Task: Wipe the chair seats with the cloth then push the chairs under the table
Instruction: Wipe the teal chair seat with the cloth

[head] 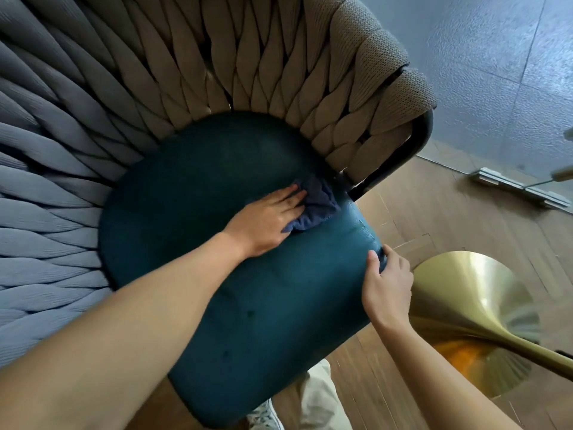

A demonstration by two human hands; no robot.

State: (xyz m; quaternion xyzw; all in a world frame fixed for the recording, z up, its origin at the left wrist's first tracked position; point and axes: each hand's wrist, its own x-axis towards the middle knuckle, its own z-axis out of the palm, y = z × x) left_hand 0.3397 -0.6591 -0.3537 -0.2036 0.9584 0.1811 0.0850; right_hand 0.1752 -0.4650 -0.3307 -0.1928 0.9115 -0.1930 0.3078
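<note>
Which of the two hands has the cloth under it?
The left hand, lying flat on the blue cloth near the back of the teal seat. The right hand only grips the seat's edge, holding no cloth.

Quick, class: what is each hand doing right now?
Left hand: flat, pressing the cloth onto the seat.
Right hand: gripping the seat edge.

A blue cloth [313, 204] is pressed flat against the teal seat [248, 305] of a chair by the left hand [266, 221], near the seat's right rear corner. The seat's right edge is gripped by the right hand [386, 288], thumb on top. The seat is ringed by a woven backrest [217, 57]. A brass table base [474, 308] is seen on the wooden floor [449, 212] beside the chair.
</note>
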